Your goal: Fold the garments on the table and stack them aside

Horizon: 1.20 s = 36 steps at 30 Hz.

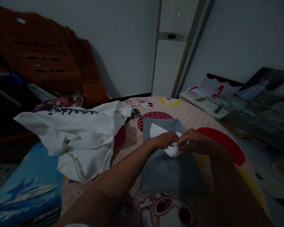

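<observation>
A grey folded garment (165, 176) lies on the patterned round cover (132, 151) in front of me, with a white cloth (172, 152) on top of it. My left hand (166, 140) presses on the white cloth, its fingers curled at the cloth's edge. From the right, my right hand (191, 141) pinches the same white cloth between thumb and fingers, close beside the left fingertips. Another white garment with dark lettering (85, 135) lies crumpled to the left, apart from both hands.
A blue printed cloth (38, 183) lies at the lower left below a wooden chair (42, 53). Papers (196, 93) and a glass shelf (251, 110) stand on the right. Behind is a tall white cabinet-like unit (168, 63) against the wall.
</observation>
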Tool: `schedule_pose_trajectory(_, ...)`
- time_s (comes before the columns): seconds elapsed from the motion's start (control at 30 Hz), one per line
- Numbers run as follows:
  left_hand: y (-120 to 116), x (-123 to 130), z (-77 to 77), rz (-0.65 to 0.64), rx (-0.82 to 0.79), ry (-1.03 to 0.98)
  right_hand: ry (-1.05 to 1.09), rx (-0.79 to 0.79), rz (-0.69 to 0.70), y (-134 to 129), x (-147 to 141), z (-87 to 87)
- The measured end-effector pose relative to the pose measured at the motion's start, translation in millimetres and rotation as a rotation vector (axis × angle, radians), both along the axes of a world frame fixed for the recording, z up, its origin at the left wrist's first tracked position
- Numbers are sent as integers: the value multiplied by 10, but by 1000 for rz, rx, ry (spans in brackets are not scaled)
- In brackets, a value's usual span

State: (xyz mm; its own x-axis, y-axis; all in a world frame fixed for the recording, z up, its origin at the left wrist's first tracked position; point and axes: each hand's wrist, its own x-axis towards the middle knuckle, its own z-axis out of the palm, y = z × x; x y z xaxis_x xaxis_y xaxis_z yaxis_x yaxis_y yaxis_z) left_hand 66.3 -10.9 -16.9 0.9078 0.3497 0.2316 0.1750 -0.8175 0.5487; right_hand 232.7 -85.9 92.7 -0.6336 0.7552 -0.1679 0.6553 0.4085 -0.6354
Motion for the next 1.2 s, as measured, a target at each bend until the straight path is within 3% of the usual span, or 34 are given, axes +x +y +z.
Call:
schedule_pose_trajectory(0.1,23,-37,23,56,-206,-71,69,71,-57,8,-26,-30)
schedule_pose_trajectory(0.3,133,-320,219,343,-878,-262,380,368,-280,137,-189,-204)
schedule_pose_trajectory(0.4,157,-397,277,385,-1139,-302,516,439,-461,275,-129,-335)
schedule_pose_trajectory(0.47,163,-427,317,393,-1217,-283,557,453,-596,376,0,-439)
schedule_pose_trajectory(0.6,177,-503,426,286,-999,-142,490,529,-701,548,301,-690)
schedule_pose_trajectory(0.77,241,-611,468,142,-831,-18,290,633,-643,726,494,-1024)
schedule_pose_trajectory(0.97,347,-679,337,297,-715,60,10,684,-511,861,477,-1240)
schedule_pose_trajectory(1.2,292,-537,273,439,-574,128,-340,537,-484,884,320,-1188)
